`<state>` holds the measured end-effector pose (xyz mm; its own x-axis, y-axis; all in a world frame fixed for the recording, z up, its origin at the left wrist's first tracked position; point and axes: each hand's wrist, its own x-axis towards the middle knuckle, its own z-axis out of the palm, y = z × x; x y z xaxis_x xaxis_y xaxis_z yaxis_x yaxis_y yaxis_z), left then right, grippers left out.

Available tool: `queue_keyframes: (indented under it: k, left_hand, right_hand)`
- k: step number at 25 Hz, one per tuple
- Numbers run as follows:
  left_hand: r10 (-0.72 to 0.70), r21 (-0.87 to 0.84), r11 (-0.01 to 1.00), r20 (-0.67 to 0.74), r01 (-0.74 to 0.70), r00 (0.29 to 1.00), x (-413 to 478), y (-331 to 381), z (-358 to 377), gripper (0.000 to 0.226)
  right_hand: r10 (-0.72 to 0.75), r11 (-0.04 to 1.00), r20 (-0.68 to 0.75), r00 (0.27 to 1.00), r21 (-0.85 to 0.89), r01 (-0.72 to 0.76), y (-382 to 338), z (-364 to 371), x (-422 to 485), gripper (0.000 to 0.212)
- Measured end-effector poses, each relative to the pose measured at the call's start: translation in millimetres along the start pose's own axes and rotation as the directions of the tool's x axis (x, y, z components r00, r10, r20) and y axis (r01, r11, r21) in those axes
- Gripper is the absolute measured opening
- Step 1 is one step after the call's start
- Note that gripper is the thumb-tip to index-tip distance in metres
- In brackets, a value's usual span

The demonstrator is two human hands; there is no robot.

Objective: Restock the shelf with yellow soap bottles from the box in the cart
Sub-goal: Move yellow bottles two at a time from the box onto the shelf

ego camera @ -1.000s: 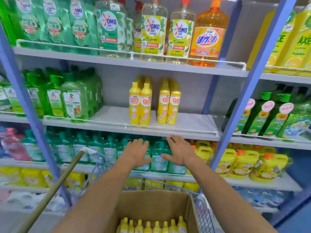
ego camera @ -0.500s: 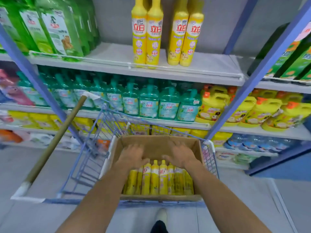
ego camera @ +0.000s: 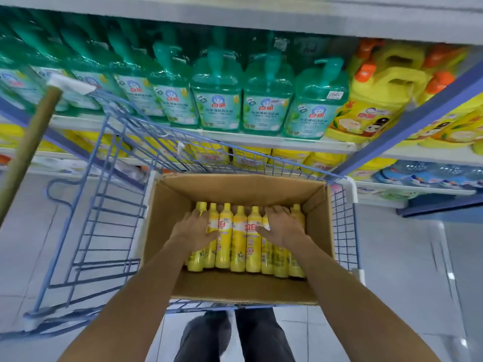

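Observation:
An open cardboard box (ego camera: 235,189) stands in the blue wire cart (ego camera: 104,205). Inside it several yellow soap bottles (ego camera: 239,239) lie side by side in a row, caps pointing away from me. My left hand (ego camera: 194,228) lies on the leftmost bottles, its thumb reaching across towards the middle. My right hand (ego camera: 283,226) lies on the bottles at the right end, fingers spread forward and thumb on a middle bottle. Neither hand has lifted a bottle. The shelf row of yellow bottles is out of view above.
Teal pump bottles (ego camera: 217,97) and yellow jugs (ego camera: 379,100) fill the shelf behind the cart. A blue shelf post (ego camera: 407,121) slants at the right. The cart's wooden handle (ego camera: 28,142) crosses the left side. My legs (ego camera: 235,335) stand on grey floor tiles.
My view has tilted down from the shelf to the cart. Both hands have dropped from in front of the shelf into the box and now lie on the bottles.

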<state>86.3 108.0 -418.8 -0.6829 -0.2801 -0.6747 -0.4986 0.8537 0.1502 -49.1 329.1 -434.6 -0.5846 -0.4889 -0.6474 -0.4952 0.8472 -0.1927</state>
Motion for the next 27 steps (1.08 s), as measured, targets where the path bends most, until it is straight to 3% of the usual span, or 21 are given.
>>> queue_keyframes:
  k: [11, 14, 19, 23, 27]
  left_hand:
    - [-0.042, -0.102, 0.993, 0.118, 0.054, 0.992, 117, -63, 58, 0.065]
    - [-0.049, -0.123, 0.991, 0.069, 0.057, 0.996, 150, -61, 78, 0.064]
    - [-0.117, -0.187, 0.978, -0.105, 0.096, 0.988, 180, -59, 103, 0.064]
    - [-0.171, -0.373, 0.921, -0.132, 0.111, 0.976, 190, -74, 117, 0.061]
    - [-0.191, -0.493, 0.856, -0.024, 0.154, 0.981, 197, -81, 116, 0.047]
  right_hand:
    - [0.093, 0.987, 0.046, 0.995, 0.127, -0.098, -5, 78, 103, 0.077]
    - [0.116, 0.986, 0.018, 0.993, 0.119, -0.117, 1, 100, 136, 0.079]
    - [0.184, 0.970, -0.019, 0.983, 0.163, -0.179, 6, 127, 175, 0.064]
    - [0.260, 0.947, -0.031, 0.965, 0.201, -0.249, -1, 134, 189, 0.073]
    - [0.279, 0.916, -0.036, 0.960, 0.310, -0.255, 8, 130, 188, 0.084]
